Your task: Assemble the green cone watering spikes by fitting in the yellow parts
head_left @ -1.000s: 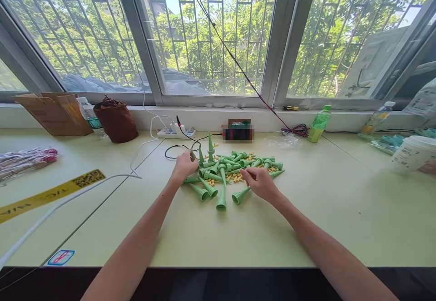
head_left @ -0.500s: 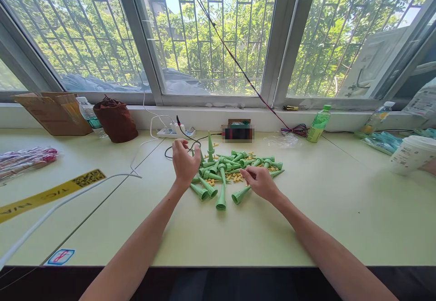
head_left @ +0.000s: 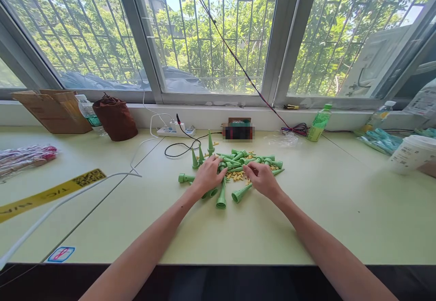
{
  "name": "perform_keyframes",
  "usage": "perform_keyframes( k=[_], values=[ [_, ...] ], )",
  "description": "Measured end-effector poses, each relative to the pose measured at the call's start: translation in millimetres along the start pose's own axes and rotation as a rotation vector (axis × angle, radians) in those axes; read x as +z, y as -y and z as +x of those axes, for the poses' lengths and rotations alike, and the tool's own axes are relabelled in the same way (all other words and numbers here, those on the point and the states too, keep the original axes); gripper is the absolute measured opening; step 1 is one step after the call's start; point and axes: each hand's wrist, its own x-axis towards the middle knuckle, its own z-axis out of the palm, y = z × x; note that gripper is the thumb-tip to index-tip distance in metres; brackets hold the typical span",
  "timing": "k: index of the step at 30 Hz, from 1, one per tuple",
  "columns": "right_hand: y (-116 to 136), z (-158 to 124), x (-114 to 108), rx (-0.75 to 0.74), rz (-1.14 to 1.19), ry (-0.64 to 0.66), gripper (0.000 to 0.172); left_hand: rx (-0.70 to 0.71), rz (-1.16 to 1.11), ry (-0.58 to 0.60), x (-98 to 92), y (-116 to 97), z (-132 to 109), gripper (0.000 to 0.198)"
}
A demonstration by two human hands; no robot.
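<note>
While around the collar of a green spike (head_left: 222, 166) with the fingers of the left hand (head_left: 207, 174), cannot tell whether gripping or merely touching. Lies just right of that palm, above the tabletop (head_left: 238, 237), with long axis apparently running toward the near edge. Sits nearer the left hand than the right hand (head_left: 261, 177) (curled, with fingertips pinched together, anything inside hidden).

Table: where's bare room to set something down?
The table is bare from the green cones to the white cup, save a dark speck, and from the cones to the front edge, between the forearms. It's crowded around the left hand and right hand, with cones and yellow pieces.
</note>
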Motion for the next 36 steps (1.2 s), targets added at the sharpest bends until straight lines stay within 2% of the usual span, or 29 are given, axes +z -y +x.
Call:
perform_keyframes(
  k=[8,16,24,30,36],
  values=[
    [-4.8,1.2,0.5,0.034,-0.007,-0.024,0.034,-0.026,0.052,0.041,1.8,-0.8,-0.1,0.029],
    [-7.4,0.9,-0.1,0.075,0.001,-0.022,0.024,-0.043,0.040,0.039,-1.2,-3.9,-0.6,0.019],
    [-7.2,1.7,-1.3,0.086,-0.027,-0.022,0.021,-0.048,0.000,0.030,-1.6,-3.3,0.1,0.011],
    [-8.4,0.4,0.7,0.114,-0.039,0.051,0.022,-0.057,-0.078,0.057,-3.1,-1.8,1.4,0.009],
    [-10.0,0.2,3.6,0.035,-0.101,0.087,0.026,-0.021,-0.185,-0.021,-3.5,-0.9,2.4,0.009]
  ],
)
